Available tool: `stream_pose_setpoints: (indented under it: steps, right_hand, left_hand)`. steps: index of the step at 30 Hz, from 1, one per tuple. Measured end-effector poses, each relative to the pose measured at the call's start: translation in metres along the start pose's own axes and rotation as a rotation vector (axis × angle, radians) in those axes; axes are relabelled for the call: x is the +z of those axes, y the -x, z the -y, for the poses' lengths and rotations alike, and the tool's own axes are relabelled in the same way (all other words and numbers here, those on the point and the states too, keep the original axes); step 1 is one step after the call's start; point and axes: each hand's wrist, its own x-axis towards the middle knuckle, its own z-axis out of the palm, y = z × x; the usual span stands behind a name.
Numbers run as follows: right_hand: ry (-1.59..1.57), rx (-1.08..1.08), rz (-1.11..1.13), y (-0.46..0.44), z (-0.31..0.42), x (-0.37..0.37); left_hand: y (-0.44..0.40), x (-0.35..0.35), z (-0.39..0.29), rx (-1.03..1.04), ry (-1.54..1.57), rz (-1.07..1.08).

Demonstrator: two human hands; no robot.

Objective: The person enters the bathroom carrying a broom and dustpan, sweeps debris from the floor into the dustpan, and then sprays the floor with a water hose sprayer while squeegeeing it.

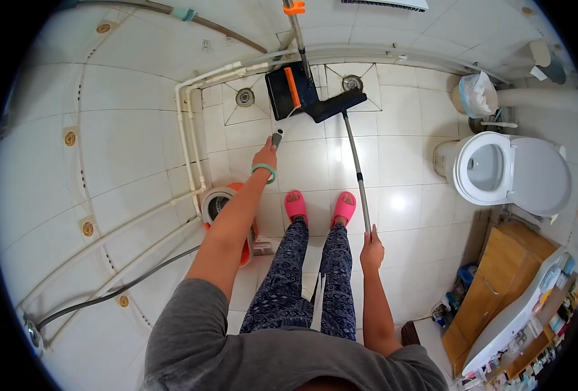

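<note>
My left hand [265, 156], with a green band at the wrist, is closed around the grey handle [276, 138] of a roller-shaped tool. A thin bent wire seems to join it to a long orange head [292, 88], which lies over a black dustpan [277, 98]. The dustpan's long pole [299, 40] rises toward the wall and carries an orange clip. In my right hand [372, 251] is the grey pole of a broom [355, 156], gripped near its upper end. Its black head [340, 104] rests at the dustpan's right side.
Two floor drains [245, 98] flank the dustpan. A toilet [484, 166] with raised lid and a lined bin [478, 93] stand right. An orange-and-white bucket [218, 199] sits beside my left arm. A wooden cabinet [497, 280] is lower right; pipes [188, 130] run along the left wall.
</note>
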Motion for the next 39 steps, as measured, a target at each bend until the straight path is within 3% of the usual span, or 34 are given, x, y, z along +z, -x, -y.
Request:
stream_pose_setpoints:
  steps: [3, 6, 14, 20, 22, 23, 25, 28, 32, 34, 39]
  right_hand:
    - [0.113, 0.008, -0.1, 0.006, -0.007, -0.008]
    - [0.179, -0.185, -0.267, 0.001, -0.019, -0.013]
    - [0.233, -0.222, -0.238, -0.029, -0.007, -0.021]
    - [0.183, -0.442, -0.197, -0.1, -0.034, 0.031]
    - [0.069, -0.235, 0.232, -0.12, -0.03, 0.038]
    - [-0.186, -0.089, 0.356, -0.1, 0.008, 0.013]
    - [-0.356, 0.018, 0.429, -0.101, 0.024, 0.004]
    - [-0.427, -0.006, 0.489, -0.096, 0.021, -0.002]
    - [-0.304, -0.127, 0.342, -0.048, 0.007, -0.021]
    - [-0.123, -0.379, 0.173, -0.027, -0.013, -0.028]
    - [0.077, -0.484, 0.082, 0.025, -0.02, -0.06]
  left_hand:
    - [-0.002, 0.004, 0.008, 0.017, 0.015, -0.035]
    - [0.004, 0.003, 0.01, 0.037, 0.037, -0.063]
    - [0.017, -0.006, 0.007, 0.042, 0.062, -0.046]
    - [0.024, -0.001, 0.008, 0.084, 0.096, -0.06]
    - [0.028, 0.0, 0.009, 0.101, 0.107, -0.062]
    - [0.031, -0.002, 0.009, 0.072, 0.103, -0.025]
    - [0.032, -0.002, 0.009, 0.041, 0.107, 0.003]
    - [0.035, -0.001, 0.014, 0.043, 0.074, -0.04]
    - [0.034, -0.011, 0.019, 0.044, 0.102, -0.086]
    - [0.035, -0.021, 0.021, 0.058, 0.117, -0.106]
    - [0.045, -0.051, 0.018, -0.008, 0.139, -0.064]
